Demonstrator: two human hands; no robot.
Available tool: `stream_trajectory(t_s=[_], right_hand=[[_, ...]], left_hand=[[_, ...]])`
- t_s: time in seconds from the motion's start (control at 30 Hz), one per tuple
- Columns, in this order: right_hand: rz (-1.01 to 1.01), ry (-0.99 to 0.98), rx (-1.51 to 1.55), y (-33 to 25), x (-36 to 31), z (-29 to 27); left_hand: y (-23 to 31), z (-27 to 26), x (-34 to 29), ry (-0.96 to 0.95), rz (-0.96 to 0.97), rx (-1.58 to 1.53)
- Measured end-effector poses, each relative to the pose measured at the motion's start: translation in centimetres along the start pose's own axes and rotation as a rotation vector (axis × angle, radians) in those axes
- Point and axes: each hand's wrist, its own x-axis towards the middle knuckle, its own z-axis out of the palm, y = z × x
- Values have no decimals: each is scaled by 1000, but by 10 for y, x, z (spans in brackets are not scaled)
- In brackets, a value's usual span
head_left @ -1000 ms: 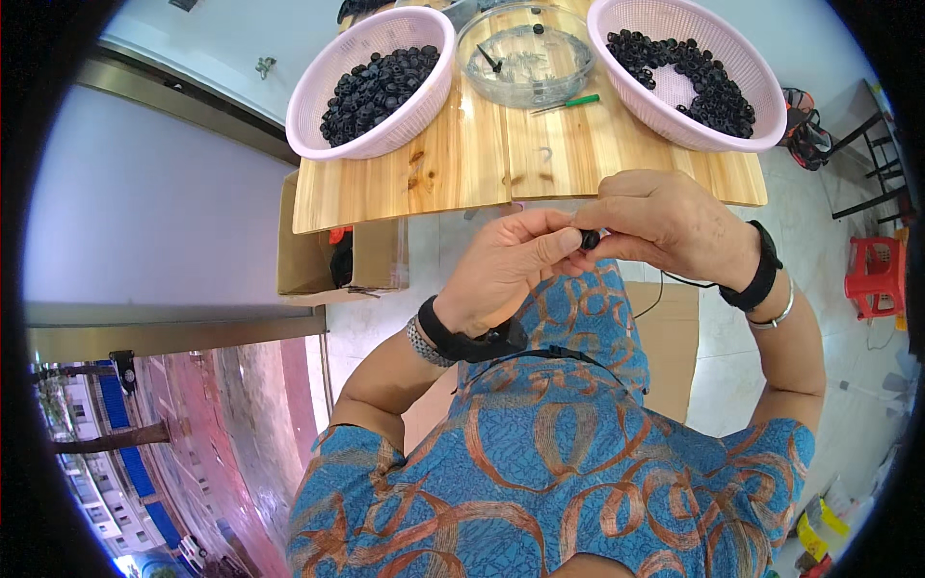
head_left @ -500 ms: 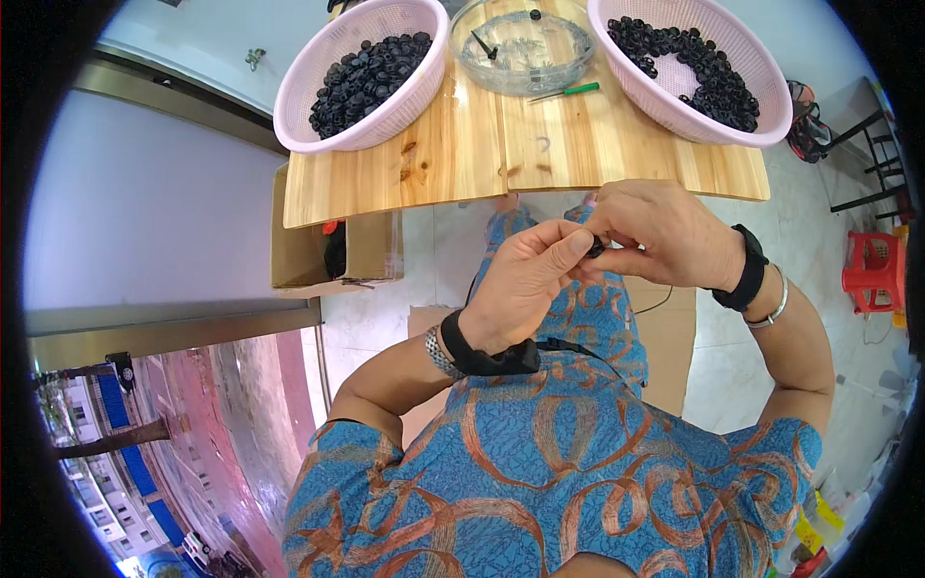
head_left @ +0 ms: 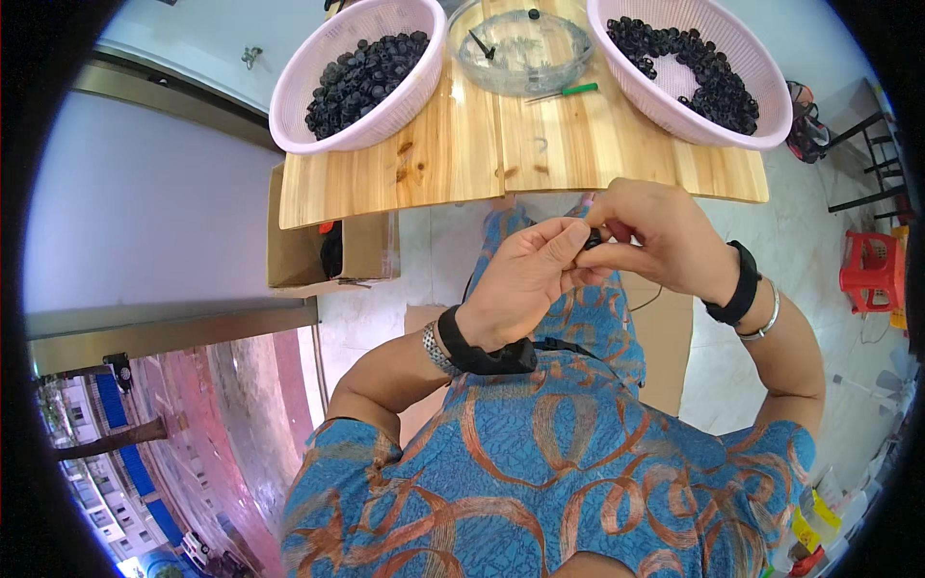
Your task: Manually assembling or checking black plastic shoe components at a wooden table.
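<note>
Left hand (head_left: 525, 284) and right hand (head_left: 655, 236) pinch 1 small black part (head_left: 591, 241) together below the bench (head_left: 482, 154); an open brown carton (head_left: 328, 255) stands beneath its left end.

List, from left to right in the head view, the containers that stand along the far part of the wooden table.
Left pink basket of black parts → clear glass bowl → right pink basket of black parts, all on the wooden table.

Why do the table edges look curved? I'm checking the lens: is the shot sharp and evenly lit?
Head view: fisheye bends the wooden table near the rim, with black corners; even daylight, no harsh shadows; both hands, left and right, look sharp.
</note>
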Motion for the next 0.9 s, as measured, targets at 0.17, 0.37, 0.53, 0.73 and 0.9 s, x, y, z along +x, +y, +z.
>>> stream_trajectory(t_s=[0.17,0.37,0.53,0.73,0.9], right_hand=[[199,169,421,2,4,-5],[265,216,462,7,-8,7],[191,225,391,13,-11,3],[129,259,323,12,-3,-18],[124,188,234,13,1,-42]], left_hand=[[28,-10,1,12,173,-7],[102,-19,-14,154,468,315],[192,-38,-18,426,515,894],[274,-60,26,349,709,1750],[347,-42,118,267,389,2161]])
